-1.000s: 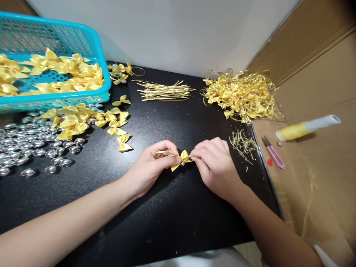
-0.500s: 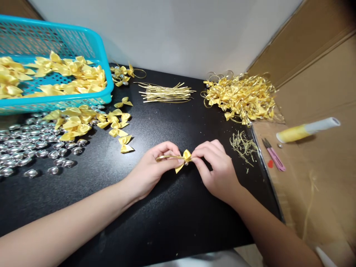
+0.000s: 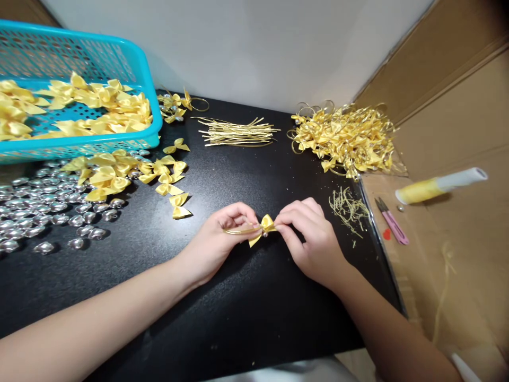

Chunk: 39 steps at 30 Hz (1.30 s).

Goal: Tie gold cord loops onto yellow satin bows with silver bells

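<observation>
Over the middle of the black table, my left hand (image 3: 222, 236) pinches a yellow ribbon bow (image 3: 266, 222) together with a loop of gold cord (image 3: 238, 231) that runs back over the fingers. A small silver bell or bead (image 3: 265, 233) shows at the knot, too small to make out fully. My right hand (image 3: 308, 239) is closed, thumb against forefinger, on the short cord ends just right of the bow. One bow tail hangs down below the left fingertips. Nearest to the left hand on the table lies a loose yellow bow (image 3: 180, 206).
A turquoise basket (image 3: 148, 85) of yellow bows stands at the left, with silver beads (image 3: 43, 207) before it. Cut gold cords (image 3: 238, 132) lie at the back. At the right are a heap of corded bows (image 3: 345, 139), cord scraps (image 3: 348, 209), pink snips (image 3: 393, 223) and a tube (image 3: 441, 185).
The gold loop in my left hand has drawn narrower and flatter, and a little more cord shows between the bow and my right fingers. Both hands stay almost in place.
</observation>
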Available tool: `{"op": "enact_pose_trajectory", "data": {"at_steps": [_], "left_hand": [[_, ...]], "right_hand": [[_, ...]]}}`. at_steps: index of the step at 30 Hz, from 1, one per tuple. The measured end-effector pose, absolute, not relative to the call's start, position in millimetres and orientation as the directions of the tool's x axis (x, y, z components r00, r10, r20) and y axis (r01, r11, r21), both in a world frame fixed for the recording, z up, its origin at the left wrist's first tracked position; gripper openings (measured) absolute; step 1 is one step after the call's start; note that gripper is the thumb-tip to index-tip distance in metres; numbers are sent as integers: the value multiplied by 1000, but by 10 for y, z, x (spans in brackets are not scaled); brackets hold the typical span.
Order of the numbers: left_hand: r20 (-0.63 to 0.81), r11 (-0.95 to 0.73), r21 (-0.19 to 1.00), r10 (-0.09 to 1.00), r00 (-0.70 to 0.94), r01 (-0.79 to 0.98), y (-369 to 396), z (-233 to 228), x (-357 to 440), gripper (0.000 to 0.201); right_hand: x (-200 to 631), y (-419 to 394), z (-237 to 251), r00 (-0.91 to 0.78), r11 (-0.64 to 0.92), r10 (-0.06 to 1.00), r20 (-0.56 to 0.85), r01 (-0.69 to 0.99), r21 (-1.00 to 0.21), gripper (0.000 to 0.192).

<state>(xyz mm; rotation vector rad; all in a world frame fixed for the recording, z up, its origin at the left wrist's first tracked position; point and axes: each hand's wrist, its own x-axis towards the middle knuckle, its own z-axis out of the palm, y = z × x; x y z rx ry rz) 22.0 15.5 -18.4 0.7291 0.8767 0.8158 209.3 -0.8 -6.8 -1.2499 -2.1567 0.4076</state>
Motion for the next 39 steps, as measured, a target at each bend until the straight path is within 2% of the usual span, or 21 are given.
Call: {"op": "enact_pose_trajectory", "data": {"at_steps": [17,31,39], "left_hand": [[-396,515,811,833,387,-279,147,-176,213,17],[-364,508,766,847,387,-394,147,-203,208,16],[-348,508,770,842,413,-386,151,-205,198,12]], "right_hand": [[2110,21,-59,-385,509,861,333,658,-556,17],[2092,19,-66,-318,453,891,322,634,-626,15],[2081,18,-72,-345,479,878,333,632,-609,15]]}}
